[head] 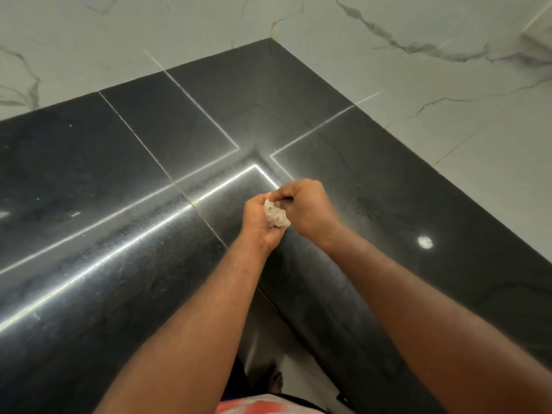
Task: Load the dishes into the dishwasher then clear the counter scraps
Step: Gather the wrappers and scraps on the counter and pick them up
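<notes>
Scraps form one pale, crumpled wad with small darker flecks, and what they are made of cannot be told. The only holder in use is the left hand: its palm is turned up and cupped, and its fingers curl around the wad from the left and from below. The right hand comes in from the right with its knuckles up and fingers bent, and its fingertips pinch the upper edge of the same wad. Both hands meet over the inner corner of an L-shaped black worktop, and the wad is held clear of the surface.

Surface condition: the worktop is polished dark stone with thin pale seams and bright line reflections. A round bright reflection lies to the right of the hands. White tiles with grey veining cover the wall behind both runs.

Lower area: a strip of light floor shows between the forearms, with a bare foot on it. A red and white garment fills the bottom edge.
</notes>
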